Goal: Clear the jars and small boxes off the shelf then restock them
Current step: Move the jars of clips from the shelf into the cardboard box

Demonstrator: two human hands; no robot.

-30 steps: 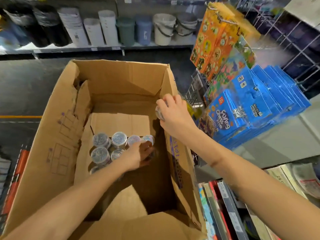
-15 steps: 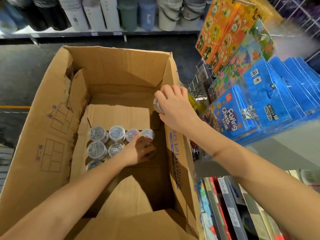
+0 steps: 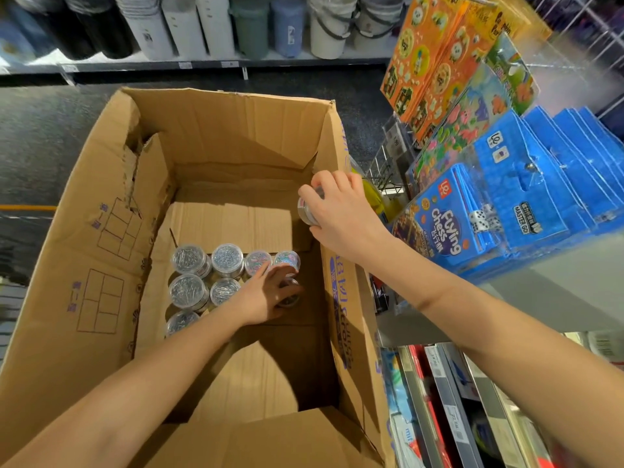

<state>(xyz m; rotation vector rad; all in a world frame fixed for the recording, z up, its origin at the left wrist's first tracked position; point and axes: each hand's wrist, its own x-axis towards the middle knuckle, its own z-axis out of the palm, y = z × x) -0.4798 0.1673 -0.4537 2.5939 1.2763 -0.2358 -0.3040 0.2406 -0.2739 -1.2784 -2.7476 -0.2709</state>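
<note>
A big open cardboard box (image 3: 101, 204) stands in front of me. On its bottom, several clear round jars (image 3: 189, 261) of metal clips stand packed in rows at the left. My left hand (image 3: 266, 295) reaches down into the box and grips a jar (image 3: 288, 297) at the right end of the rows. My right hand (image 3: 337, 214) is over the box's right wall, fingers curled round another small clear jar (image 3: 305, 211); most of that jar is hidden by the fingers.
To the right, a display rack holds blue Flying chess boxes (image 3: 449, 228) and orange sticker packs (image 3: 429, 62). Lower shelves with flat packs (image 3: 439, 400) lie at the bottom right. Across the dark aisle floor (image 3: 50, 130), a shelf carries bins and buckets (image 3: 250, 25).
The view has tilted down slightly. My right hand with its jar has edged a little further over the box's right wall. My left hand stays on the jar on the box's bottom.
</note>
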